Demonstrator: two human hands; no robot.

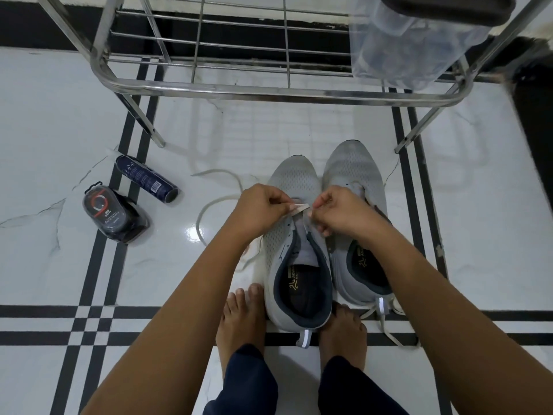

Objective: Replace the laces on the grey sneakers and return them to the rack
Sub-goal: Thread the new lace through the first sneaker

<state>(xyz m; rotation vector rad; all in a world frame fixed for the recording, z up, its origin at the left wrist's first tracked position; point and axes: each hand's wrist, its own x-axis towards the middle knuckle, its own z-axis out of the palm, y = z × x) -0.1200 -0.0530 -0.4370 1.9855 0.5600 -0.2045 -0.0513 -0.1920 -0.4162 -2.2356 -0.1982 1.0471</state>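
Two grey sneakers stand side by side on the white floor, toes pointing at the rack: the left sneaker and the right sneaker. My left hand pinches a pale lace over the left sneaker's eyelets. Just to its right, my right hand is closed on the same lace. The lace trails off in loops on the floor to the left. Another pale lace lies behind the right sneaker's heel. The steel shoe rack stands right in front.
A dark spray can lies on its side at the left, beside a packaged dark item. A clear plastic bag sits on the rack's right side. My bare feet flank the left sneaker's heel.
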